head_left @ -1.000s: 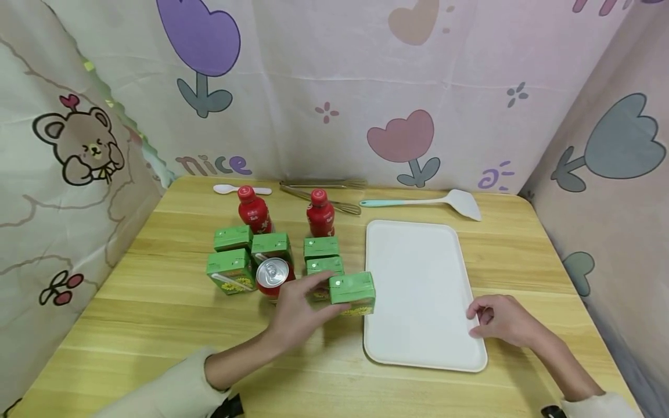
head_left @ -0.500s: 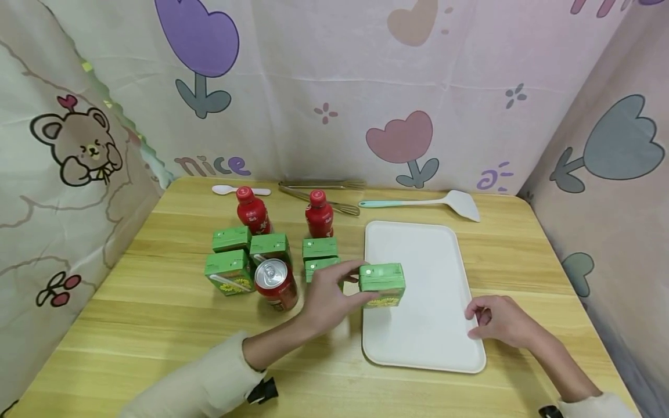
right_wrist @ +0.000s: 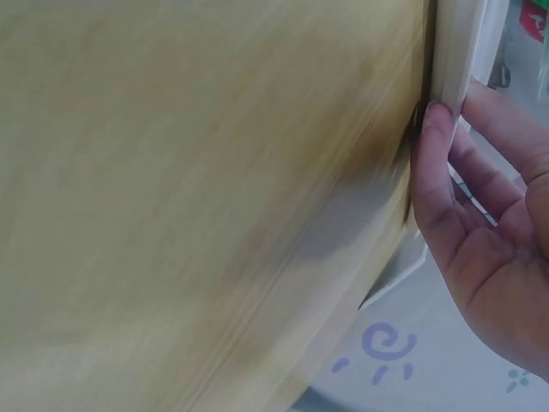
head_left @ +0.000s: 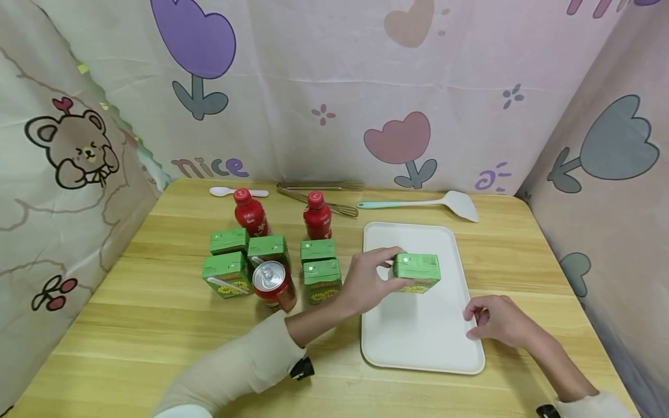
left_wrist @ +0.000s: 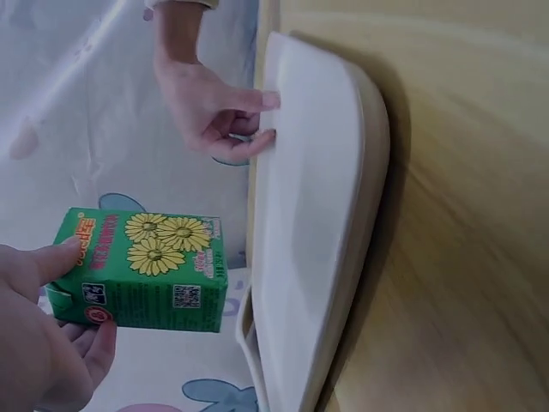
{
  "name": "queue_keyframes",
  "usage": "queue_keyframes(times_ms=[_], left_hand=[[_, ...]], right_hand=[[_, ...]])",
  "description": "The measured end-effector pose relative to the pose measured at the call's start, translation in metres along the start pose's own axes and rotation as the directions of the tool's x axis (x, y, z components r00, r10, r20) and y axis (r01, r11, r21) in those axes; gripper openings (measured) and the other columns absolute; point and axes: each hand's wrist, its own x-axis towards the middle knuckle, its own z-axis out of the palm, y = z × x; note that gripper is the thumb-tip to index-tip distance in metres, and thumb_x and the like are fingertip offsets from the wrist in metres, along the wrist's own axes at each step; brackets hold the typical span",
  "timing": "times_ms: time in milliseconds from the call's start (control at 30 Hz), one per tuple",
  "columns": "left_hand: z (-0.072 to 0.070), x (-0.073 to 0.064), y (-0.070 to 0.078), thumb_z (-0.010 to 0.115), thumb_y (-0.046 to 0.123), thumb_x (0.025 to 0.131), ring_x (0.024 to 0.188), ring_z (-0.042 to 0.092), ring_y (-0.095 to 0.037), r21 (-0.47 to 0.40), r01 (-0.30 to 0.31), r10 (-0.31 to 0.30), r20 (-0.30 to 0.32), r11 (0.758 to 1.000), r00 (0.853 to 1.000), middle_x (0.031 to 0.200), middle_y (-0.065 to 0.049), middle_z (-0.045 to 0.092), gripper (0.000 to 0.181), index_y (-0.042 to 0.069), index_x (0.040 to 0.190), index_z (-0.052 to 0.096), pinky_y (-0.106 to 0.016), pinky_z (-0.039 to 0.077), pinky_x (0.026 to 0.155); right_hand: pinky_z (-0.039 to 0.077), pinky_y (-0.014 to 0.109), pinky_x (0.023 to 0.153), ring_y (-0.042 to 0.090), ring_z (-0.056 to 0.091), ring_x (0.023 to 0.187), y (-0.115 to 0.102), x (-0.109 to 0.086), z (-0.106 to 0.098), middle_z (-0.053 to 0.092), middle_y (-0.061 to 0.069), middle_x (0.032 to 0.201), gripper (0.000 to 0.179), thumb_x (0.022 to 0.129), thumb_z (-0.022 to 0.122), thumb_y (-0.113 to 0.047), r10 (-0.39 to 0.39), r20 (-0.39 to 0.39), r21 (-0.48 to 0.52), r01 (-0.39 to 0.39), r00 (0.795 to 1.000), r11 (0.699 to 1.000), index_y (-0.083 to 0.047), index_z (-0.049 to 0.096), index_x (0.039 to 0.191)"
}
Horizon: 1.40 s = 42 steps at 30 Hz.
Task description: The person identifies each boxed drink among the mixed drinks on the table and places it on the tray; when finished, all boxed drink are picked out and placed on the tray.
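Note:
My left hand [head_left: 368,281] pinches a green drink carton [head_left: 416,267] between thumb and fingers. In the head view the carton overlaps the white tray [head_left: 413,342]; the left wrist view has it held above the tray's surface. Yellow flowers are printed on the side of the carton [left_wrist: 154,266]. At the tray's right edge, my right hand [head_left: 499,319] grips the rim, thumb on one side and fingertips on the other, as the right wrist view shows. Left of the tray stand two green cartons [head_left: 322,273] one behind the other.
Three more green cartons [head_left: 228,267] and a red soda can [head_left: 273,284] stand farther left. Two red bottles [head_left: 317,217] [head_left: 251,213] rise behind the cartons. Along the back lie a white spoon [head_left: 237,191], metal utensils [head_left: 321,187] and a white spatula [head_left: 460,204] with a turquoise handle.
My left hand has carried the green carton rightward from beside the other cartons to over the tray. The right hand keeps its place at the tray's edge.

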Motion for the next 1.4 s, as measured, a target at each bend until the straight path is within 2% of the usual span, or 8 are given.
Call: queue_keyframes(times_ms=[133, 333, 400, 600, 800, 933, 1133, 1400], left_hand=[[0.01, 0.013, -0.007, 0.08, 0.013, 0.074, 0.095, 0.068, -0.014, 0.023, -0.023, 0.023, -0.015, 0.999, 1.0, 0.105, -0.006, 0.072, 0.037, 0.005, 0.108, 0.067, -0.024, 0.056, 0.08], [0.024, 0.027, -0.015, 0.079, 0.017, 0.076, 0.097, 0.067, -0.011, 0.008, 0.012, -0.012, -0.013, 1.0, 1.0, 0.105, -0.004, 0.073, 0.035, 0.008, 0.107, 0.068, -0.019, 0.055, 0.081], [0.029, 0.031, -0.018, 0.079, 0.017, 0.076, 0.098, 0.067, -0.01, 0.015, 0.032, -0.032, -0.006, 0.999, 0.999, 0.106, -0.004, 0.073, 0.036, 0.008, 0.109, 0.068, -0.016, 0.054, 0.081], [0.04, 0.046, -0.025, 0.079, 0.015, 0.075, 0.101, 0.067, -0.013, -0.004, 0.119, -0.119, -0.002, 0.993, 0.993, 0.108, -0.005, 0.072, 0.04, 0.008, 0.112, 0.068, -0.022, 0.055, 0.083], [0.051, 0.061, -0.031, 0.079, 0.013, 0.075, 0.107, 0.066, -0.019, -0.04, 0.218, -0.22, -0.03, 0.975, 0.975, 0.115, -0.007, 0.069, 0.047, 0.008, 0.119, 0.065, -0.026, 0.055, 0.086], [0.056, 0.069, -0.032, 0.079, 0.011, 0.074, 0.108, 0.066, -0.019, -0.061, 0.233, -0.236, -0.043, 0.971, 0.971, 0.113, -0.007, 0.07, 0.043, 0.008, 0.115, 0.067, -0.031, 0.054, 0.09], [0.064, 0.082, -0.036, 0.079, 0.01, 0.073, 0.107, 0.066, -0.018, -0.08, 0.244, -0.251, -0.087, 0.966, 0.964, 0.11, -0.007, 0.071, 0.039, 0.01, 0.11, 0.068, -0.024, 0.054, 0.088], [0.075, 0.092, -0.042, 0.078, 0.007, 0.073, 0.107, 0.066, -0.016, -0.107, 0.267, -0.276, -0.085, 0.958, 0.957, 0.113, -0.009, 0.07, 0.04, 0.007, 0.112, 0.068, -0.013, 0.052, 0.083]], right_hand=[[0.038, 0.019, 0.056, 0.005, 0.046, 0.06, -0.001, 0.001, 0.0, 0.054, -0.002, 0.07, 0.028, 0.064, 0.086, -0.016, 0.021, 0.001, 0.002, -0.021, 1.0, 1.0, -0.014, 0.063, 0.08], [0.038, 0.02, 0.056, 0.005, 0.046, 0.06, -0.002, 0.001, 0.0, 0.053, -0.002, 0.07, 0.029, 0.063, 0.086, -0.015, 0.024, 0.002, 0.001, -0.024, 1.0, 1.0, -0.014, 0.062, 0.079], [0.038, 0.02, 0.056, 0.005, 0.046, 0.06, -0.002, 0.0, 0.0, 0.053, -0.002, 0.07, 0.029, 0.064, 0.085, -0.015, 0.023, 0.001, 0.001, -0.023, 1.0, 1.0, -0.014, 0.062, 0.08], [0.037, 0.02, 0.056, 0.006, 0.045, 0.06, -0.001, -0.001, -0.001, 0.052, -0.002, 0.07, 0.029, 0.064, 0.085, -0.015, 0.036, 0.007, 0.007, -0.036, 0.999, 0.999, -0.014, 0.061, 0.08], [0.037, 0.02, 0.056, 0.007, 0.046, 0.061, -0.003, 0.002, 0.0, 0.053, -0.002, 0.069, 0.029, 0.063, 0.085, -0.013, 0.038, 0.01, 0.004, -0.038, 0.999, 0.999, -0.014, 0.061, 0.079], [0.037, 0.021, 0.055, 0.009, 0.046, 0.062, -0.004, 0.003, 0.0, 0.053, -0.002, 0.068, 0.029, 0.063, 0.085, -0.011, 0.041, 0.007, -0.002, -0.041, 0.999, 0.999, -0.014, 0.061, 0.078], [0.037, 0.021, 0.055, 0.009, 0.046, 0.062, -0.003, 0.004, 0.0, 0.052, -0.001, 0.069, 0.028, 0.064, 0.085, -0.012, 0.047, 0.022, -0.005, -0.047, 0.999, 0.999, -0.013, 0.061, 0.079], [0.037, 0.021, 0.055, 0.009, 0.046, 0.061, -0.002, 0.003, 0.0, 0.052, -0.001, 0.071, 0.028, 0.065, 0.084, -0.014, 0.043, 0.033, -0.001, -0.043, 0.999, 0.999, -0.013, 0.061, 0.08]])
